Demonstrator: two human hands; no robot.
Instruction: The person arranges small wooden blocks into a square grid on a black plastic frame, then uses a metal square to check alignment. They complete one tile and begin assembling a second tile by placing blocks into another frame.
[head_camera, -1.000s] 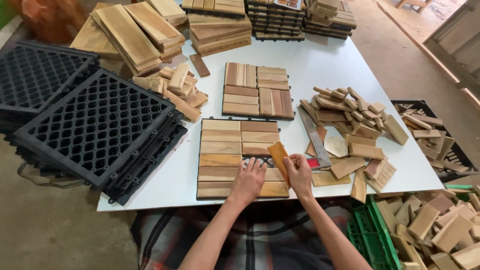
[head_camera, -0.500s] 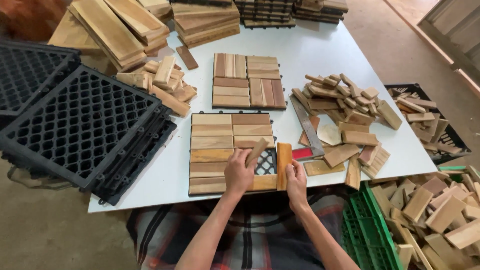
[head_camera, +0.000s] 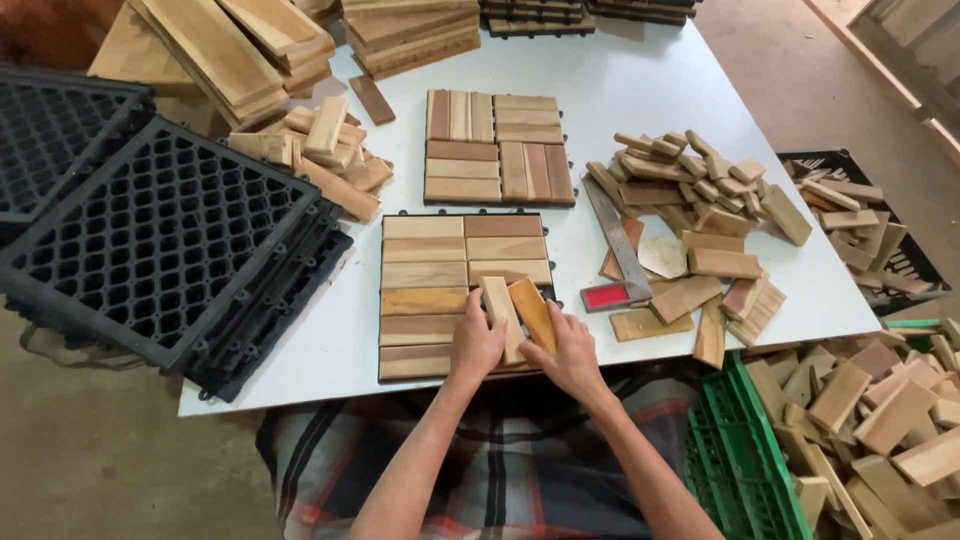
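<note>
Wooden tile (head_camera: 440, 290) at white table's (head_camera: 640, 80) near edge, bare tabletop to its left: left hand (head_camera: 476, 345) grips pale slat (head_camera: 500, 315), right hand (head_camera: 570, 355) grips orange slat (head_camera: 533, 312), both slats now side by side over the tile's formerly open corner.

White table (head_camera: 650, 60) on bare concrete floor (head_camera: 90, 460); even daylight; wooden frame (head_camera: 900, 50) far right.

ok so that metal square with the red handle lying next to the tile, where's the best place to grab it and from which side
Best guess: take the metal square by its red handle, coming from the near table edge. The handle is the thick end and points toward the person, while the thin flat blade runs back beside the pile of wood offcuts, leaving little room there.
</note>
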